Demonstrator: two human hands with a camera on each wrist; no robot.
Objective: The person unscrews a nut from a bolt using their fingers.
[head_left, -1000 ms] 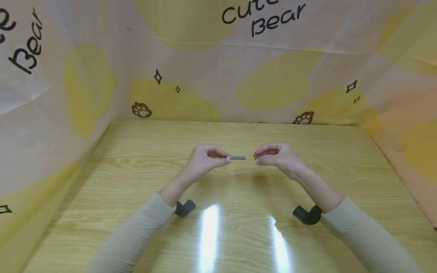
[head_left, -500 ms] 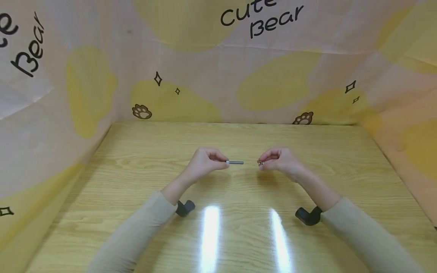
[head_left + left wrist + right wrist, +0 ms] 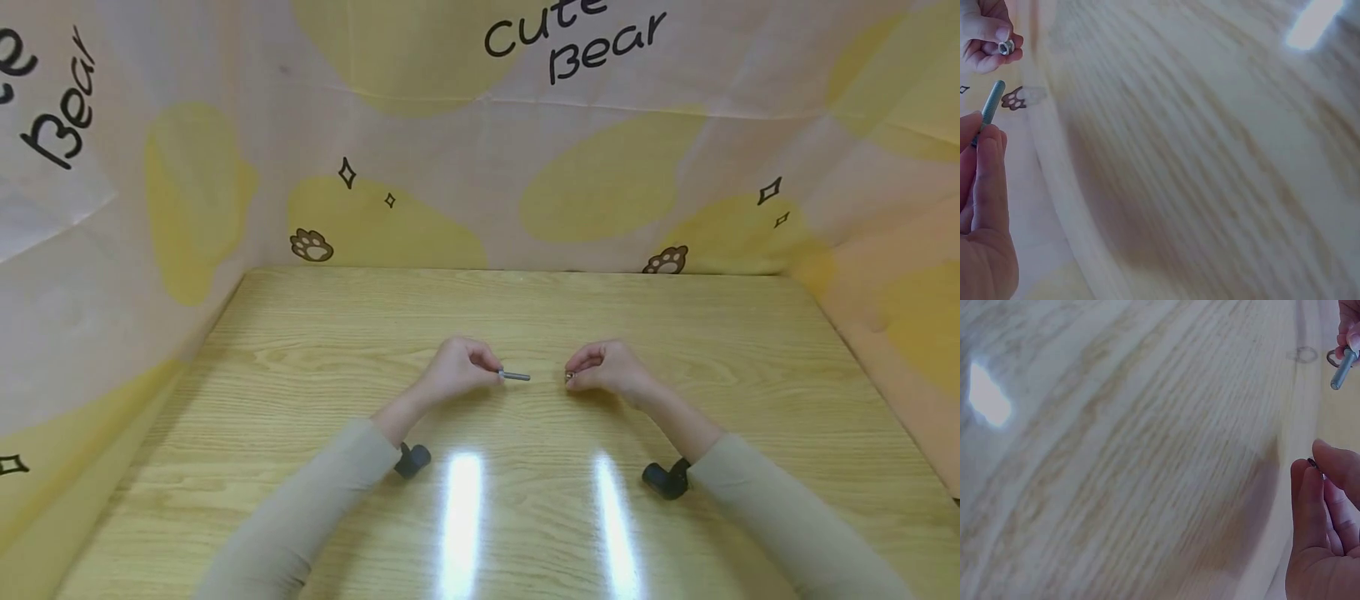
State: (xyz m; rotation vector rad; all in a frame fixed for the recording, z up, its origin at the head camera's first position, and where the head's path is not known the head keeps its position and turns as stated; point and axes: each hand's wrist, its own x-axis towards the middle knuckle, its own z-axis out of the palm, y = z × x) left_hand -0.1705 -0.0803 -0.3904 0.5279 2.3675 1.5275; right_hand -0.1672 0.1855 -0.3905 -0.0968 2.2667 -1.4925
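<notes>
My left hand [image 3: 459, 367] pinches a bolt [image 3: 516, 376] at one end between thumb and fingertips. Its grey threaded shank points right, tipped slightly down at the free end. Opposite, my right hand [image 3: 611, 368] pinches a small metal nut [image 3: 570, 376] between thumb and fingers. A short gap parts the bolt's tip from the nut. In the left wrist view the nut [image 3: 1006, 47] shows its round hole, and the bolt [image 3: 994, 101] its thread. Fingers cover most of the nut [image 3: 1312, 463] in the right wrist view.
Both hands are over a wood-grain table [image 3: 360, 325] with bright light reflections near its front. Printed cloth [image 3: 450, 142] hangs along the back and sides. Black wrist-worn parts [image 3: 412, 460] show beneath both forearms.
Both hands have moved down and toward the body, bolt and nut still held. The gap between bolt tip and nut has widened, and the bolt's free end now dips a little.
</notes>
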